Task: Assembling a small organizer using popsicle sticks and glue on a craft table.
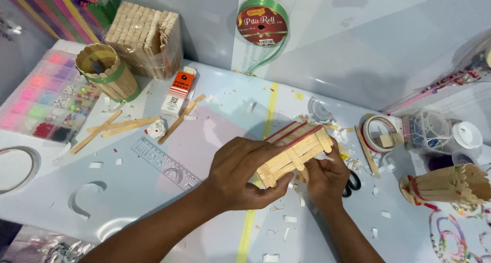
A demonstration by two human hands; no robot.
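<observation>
Head view, pale stick house, red-edged roof

A small craft-stick box of pale wooden slats, two red sticks along its far top edge; tilted, lifted off the table, centre-right of the scene.

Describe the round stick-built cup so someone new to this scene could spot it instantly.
Look to the table's far left corner, beside the compartmented bead box. The stick cup lies tilted there: a hollow cylinder of upright wooden sticks, alone in wearing a green band around its middle.
</observation>
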